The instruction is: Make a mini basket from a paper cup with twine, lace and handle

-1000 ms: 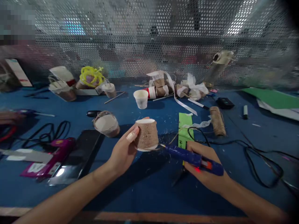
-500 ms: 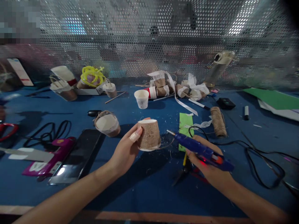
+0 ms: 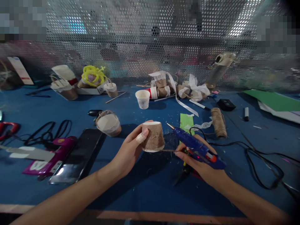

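Left hand: here's the left hand grasping the twine-wrapped cup, thumb across its side, narrower end up, raised over the blue table.
Right hand: and the right hand is wrapped round the blue glue gun, a fingertip grip also on a twine strand running to the cup's lower edge.
Nozzle: tip just right of the cup, not touching it; a small red light glows on the gun's body.
Writing: white markings on the purple tool, left, unreadable from here; the upright screen at back left shows lines too small to make out.
Nearby: white paper cup behind, green paper partly hidden beyond the gun, twine spool further right.
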The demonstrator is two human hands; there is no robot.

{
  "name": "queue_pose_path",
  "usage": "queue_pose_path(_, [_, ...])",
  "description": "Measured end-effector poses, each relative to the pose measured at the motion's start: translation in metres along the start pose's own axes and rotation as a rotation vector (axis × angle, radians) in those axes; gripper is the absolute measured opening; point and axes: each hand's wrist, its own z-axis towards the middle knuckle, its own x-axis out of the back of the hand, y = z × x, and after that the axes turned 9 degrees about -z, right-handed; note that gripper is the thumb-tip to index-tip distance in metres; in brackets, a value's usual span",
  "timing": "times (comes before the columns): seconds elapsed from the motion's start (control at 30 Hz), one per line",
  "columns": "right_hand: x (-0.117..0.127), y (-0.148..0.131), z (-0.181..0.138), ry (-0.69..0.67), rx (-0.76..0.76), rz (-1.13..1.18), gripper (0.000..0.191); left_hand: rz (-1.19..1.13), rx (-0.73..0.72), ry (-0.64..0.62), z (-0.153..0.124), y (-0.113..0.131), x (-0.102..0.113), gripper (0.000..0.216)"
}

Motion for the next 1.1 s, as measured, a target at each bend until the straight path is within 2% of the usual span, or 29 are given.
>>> queue_pose_path(0.13, [0.005, -0.004, 0.001, 0.062, -0.013, -0.069, 0.008, 0.029, -0.006, -0.01, 0.0, -0.001, 0.002, 0.039])
queue_pose_path(0.27, [0.01, -0.004, 0.004, 0.028, -0.051, -0.156, 0.014, 0.047, 0.011, -0.005, -0.001, -0.001, 0.002, 0.038])
queue_pose_path(0.6, [0.006, 0.007, 0.006, 0.008, -0.172, 0.013, 0.017, 0.001, -0.003, -0.07, -0.006, -0.003, -0.002, 0.041])
queue_pose_path(0.97, [0.0, -0.003, 0.006, 0.131, -0.238, 0.076, 0.015, 0.043, -0.006, -0.139, -0.007, -0.007, 0.001, 0.045])
queue_pose_path(1.1, [-0.001, -0.002, 0.005, 0.125, -0.295, 0.062, 0.019, 0.051, -0.01, -0.157, -0.009, -0.007, -0.001, 0.048])
